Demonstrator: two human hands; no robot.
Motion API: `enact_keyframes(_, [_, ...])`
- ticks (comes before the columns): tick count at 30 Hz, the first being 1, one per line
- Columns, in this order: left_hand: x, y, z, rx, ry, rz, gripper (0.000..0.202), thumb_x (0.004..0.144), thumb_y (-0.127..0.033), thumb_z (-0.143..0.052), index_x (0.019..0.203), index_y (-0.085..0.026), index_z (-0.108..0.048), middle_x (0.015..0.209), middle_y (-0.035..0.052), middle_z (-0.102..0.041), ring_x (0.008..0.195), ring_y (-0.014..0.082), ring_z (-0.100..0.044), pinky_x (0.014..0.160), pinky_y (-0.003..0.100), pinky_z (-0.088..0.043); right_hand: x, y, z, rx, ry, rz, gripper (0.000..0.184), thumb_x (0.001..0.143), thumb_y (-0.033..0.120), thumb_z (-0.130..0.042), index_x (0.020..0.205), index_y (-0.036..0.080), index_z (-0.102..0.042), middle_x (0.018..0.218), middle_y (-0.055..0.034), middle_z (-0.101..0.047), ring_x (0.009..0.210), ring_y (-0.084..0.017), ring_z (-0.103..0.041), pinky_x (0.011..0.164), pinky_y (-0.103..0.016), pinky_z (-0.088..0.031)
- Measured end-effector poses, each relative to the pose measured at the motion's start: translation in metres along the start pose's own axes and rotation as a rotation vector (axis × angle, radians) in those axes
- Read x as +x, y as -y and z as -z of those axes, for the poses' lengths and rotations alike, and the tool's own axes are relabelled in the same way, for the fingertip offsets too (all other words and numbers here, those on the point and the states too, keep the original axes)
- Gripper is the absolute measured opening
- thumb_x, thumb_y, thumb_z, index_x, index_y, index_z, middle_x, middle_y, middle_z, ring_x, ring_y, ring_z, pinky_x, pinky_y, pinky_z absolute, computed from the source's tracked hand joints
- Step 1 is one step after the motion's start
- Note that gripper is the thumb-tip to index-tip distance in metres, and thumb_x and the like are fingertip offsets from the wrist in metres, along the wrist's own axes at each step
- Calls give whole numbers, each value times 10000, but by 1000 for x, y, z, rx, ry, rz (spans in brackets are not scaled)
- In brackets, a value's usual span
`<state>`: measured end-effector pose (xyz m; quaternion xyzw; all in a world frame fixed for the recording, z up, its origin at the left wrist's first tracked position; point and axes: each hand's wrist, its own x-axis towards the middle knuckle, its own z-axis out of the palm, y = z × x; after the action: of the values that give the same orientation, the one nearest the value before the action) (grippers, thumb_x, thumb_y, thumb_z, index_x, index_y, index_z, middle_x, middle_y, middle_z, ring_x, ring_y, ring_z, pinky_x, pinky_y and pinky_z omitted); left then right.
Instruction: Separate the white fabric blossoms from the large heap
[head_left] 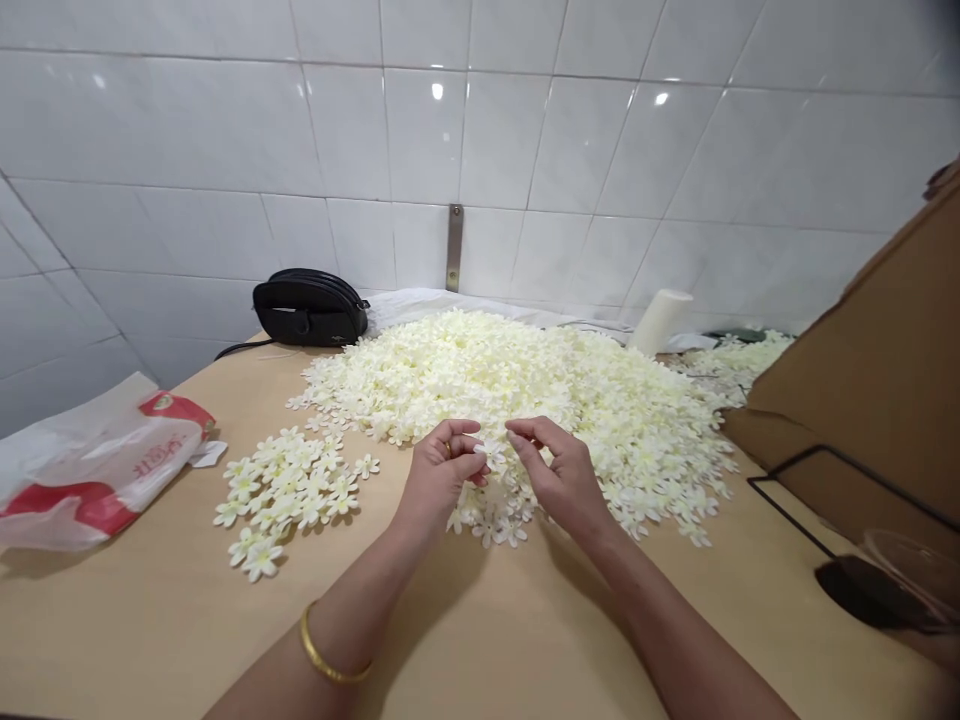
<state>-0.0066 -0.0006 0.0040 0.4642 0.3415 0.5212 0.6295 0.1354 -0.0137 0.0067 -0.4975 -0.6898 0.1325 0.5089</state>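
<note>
Between the thumb and fingers of my left hand (441, 468) is a small white artificial flower (491, 455). My right hand (564, 478) is level with it, just to the right, thumb and forefinger pinched together; whatever they hold is too small to make out. Both hands are above the near edge of a large heap of pale yellow-white artificial flowers (480, 360). A smaller, looser pile of the same flowers (292, 485) lies on the table to the left of my left hand.
A red and white plastic bag (112, 470) lies on the wooden table (480, 640) at left. Behind stand a black zippered pouch (309, 308) and a white cone-shaped spool (660, 318) near the tiled wall. At right are a cardboard box (862, 360) and a black wire frame (795, 515).
</note>
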Motion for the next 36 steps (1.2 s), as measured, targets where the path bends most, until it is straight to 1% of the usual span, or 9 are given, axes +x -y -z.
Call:
enact_keyframes(4, [-2,0,-3,76,37,-20,236,617,-120,-586,840,-158,-519,555,-47,-504,488,85,-489,490,220,-412,0,1,2,183,170,-189,170,739,261,-517,854,161,-590,770,-38,-609,706,-150,-549,636,-277,-434])
enact_keyframes(7, [-3,0,-5,114,29,-27,242,603,-139,-612,828,-161,-528,544,-50,-506,477,88,-490,478,223,-412,-1,0,2,295,233,-237,102,745,236,-493,758,161,-561,673,-1,-570,618,-120,-518,572,-245,-413])
enact_keyframes(10, [-4,0,-6,118,18,-2,247,586,-152,-641,816,-159,-551,538,-50,-510,474,80,-489,479,213,-406,-2,2,2,235,163,-185,81,756,197,-468,719,167,-533,637,17,-533,587,-104,-481,553,-228,-387])
enact_keyframes(14, [-3,2,-5,33,118,124,224,598,-176,-658,808,-134,-594,560,-20,-538,498,72,-486,485,198,-393,-3,9,3,104,89,-55,110,766,137,-430,707,167,-518,643,14,-525,604,-103,-478,573,-220,-375])
enact_keyframes(16, [-3,2,-5,13,154,190,164,604,-195,-662,738,-118,-608,552,-7,-543,488,65,-474,477,191,-380,-3,11,3,50,62,10,120,766,118,-417,715,165,-515,663,7,-522,616,-105,-475,578,-219,-372])
enact_keyframes(19, [-3,2,-5,30,125,216,132,613,-219,-661,625,-108,-590,532,0,-541,459,55,-452,452,185,-357,-4,10,2,-12,20,74,127,764,103,-408,721,165,-510,670,1,-511,626,-109,-468,588,-223,-370])
enact_keyframes(27, [0,0,-1,-16,8,170,201,597,-258,-675,585,-124,-527,523,-2,-552,425,55,-451,415,177,-331,-6,9,1,-59,-65,134,126,784,134,-402,787,181,-519,726,-26,-526,675,-137,-490,617,-252,-392])
enact_keyframes(32, [-1,1,-1,7,-53,180,290,595,-325,-672,533,-138,-460,448,-20,-513,360,45,-405,361,170,-264,-8,12,-3,-52,29,260,185,801,131,-394,858,184,-561,793,-58,-541,752,-156,-511,673,-275,-419])
enact_keyframes(36, [0,1,0,-26,36,193,235,589,-299,-678,568,-119,-528,488,4,-549,401,59,-454,389,175,-311,-9,8,-6,-68,90,258,221,804,131,-382,862,178,-591,770,-62,-560,715,-153,-522,646,-277,-434])
